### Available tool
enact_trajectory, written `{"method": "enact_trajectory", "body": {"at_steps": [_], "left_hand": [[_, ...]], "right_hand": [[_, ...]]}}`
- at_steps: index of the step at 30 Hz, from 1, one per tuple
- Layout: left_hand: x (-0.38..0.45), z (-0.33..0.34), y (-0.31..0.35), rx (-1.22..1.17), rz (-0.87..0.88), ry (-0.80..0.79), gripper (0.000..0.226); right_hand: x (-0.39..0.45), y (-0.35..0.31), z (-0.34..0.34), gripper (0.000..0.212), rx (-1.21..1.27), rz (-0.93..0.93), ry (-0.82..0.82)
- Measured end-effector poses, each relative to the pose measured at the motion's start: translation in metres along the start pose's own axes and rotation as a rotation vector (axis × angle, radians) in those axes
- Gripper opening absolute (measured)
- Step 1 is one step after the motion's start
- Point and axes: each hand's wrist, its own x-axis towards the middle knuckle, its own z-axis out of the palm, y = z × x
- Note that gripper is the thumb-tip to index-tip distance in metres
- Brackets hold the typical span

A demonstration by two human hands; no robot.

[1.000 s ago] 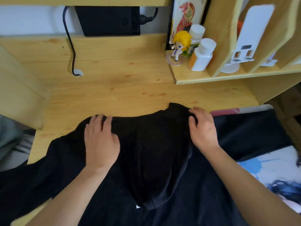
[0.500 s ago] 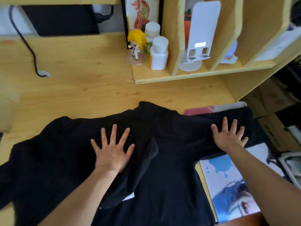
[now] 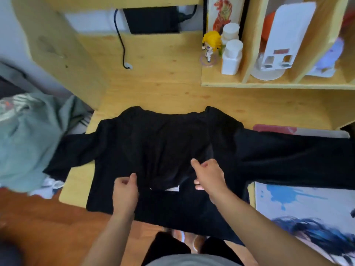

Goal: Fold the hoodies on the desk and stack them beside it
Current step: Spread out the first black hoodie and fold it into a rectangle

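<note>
A black hoodie [image 3: 167,135] lies spread flat on the wooden desk [image 3: 165,83], sleeves out to both sides and its hem hanging over the front edge. Its hood [image 3: 169,166] is turned down onto the body, with a white label showing at its tip. My left hand [image 3: 124,191] pinches the hood's lower left edge with curled fingers. My right hand [image 3: 209,175] grips the hood's lower right edge, thumb on top and fingers underneath.
A pale green garment [image 3: 25,135] is heaped left of the desk, above the wooden floor [image 3: 48,227]. A shelf unit [image 3: 269,84] at back right holds white bottles [image 3: 231,58] and a yellow-haired figurine [image 3: 210,45]. A printed mat [image 3: 307,208] lies under the right sleeve. A black cable [image 3: 122,45] hangs at the back.
Both hands left the hoodie's shoulders, where they lay flat, and came together at the hood's lower edge with fingers curled. The view has drawn back and shows the whole hoodie.
</note>
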Motion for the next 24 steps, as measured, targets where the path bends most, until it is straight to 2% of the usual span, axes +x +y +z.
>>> {"method": "enact_trajectory", "body": {"at_steps": [2, 5, 8, 11, 14, 17, 19, 21, 22, 23, 24], "left_hand": [[0.001, -0.006, 0.003, -0.087, -0.225, -0.193, 0.041], [0.008, 0.003, 0.002, -0.184, -0.349, -0.367, 0.039], [0.017, 0.006, 0.003, -0.445, -0.362, -0.376, 0.019], [0.028, 0.001, -0.001, -0.639, -0.378, -0.323, 0.011], [0.032, 0.000, -0.002, -0.468, -0.397, -0.348, 0.024], [0.037, 0.007, 0.004, -0.350, -0.360, -0.418, 0.029], [0.042, 0.008, 0.008, -0.342, -0.341, -0.384, 0.020], [0.045, 0.007, 0.008, -0.353, -0.296, -0.346, 0.015], [0.045, 0.005, 0.006, -0.311, -0.187, -0.293, 0.019], [0.046, 0.004, 0.002, -0.211, 0.010, -0.219, 0.022], [0.044, 0.002, 0.002, -0.073, 0.262, -0.165, 0.020]], "right_hand": [[0.006, 0.005, 0.011, 0.045, 0.093, 0.144, -0.047], [0.013, 0.010, 0.030, 0.038, 0.295, 0.238, -0.093], [0.011, 0.005, 0.036, 0.015, 0.538, 0.198, -0.040], [0.008, 0.006, 0.034, 0.013, 0.829, 0.203, -0.001], [0.002, 0.023, 0.042, 0.020, 1.013, 0.348, -0.002], [-0.003, 0.037, 0.059, 0.014, 1.032, 0.418, 0.102], [-0.010, 0.036, 0.069, 0.005, 0.859, 0.316, 0.352], [-0.020, 0.030, 0.075, 0.015, 0.350, 0.009, 0.604], [-0.025, 0.026, 0.079, 0.020, 0.079, -0.182, 0.637], [-0.031, 0.019, 0.083, 0.024, -0.125, -0.314, 0.620], [-0.031, 0.014, 0.086, 0.026, -0.235, -0.340, 0.575]]}}
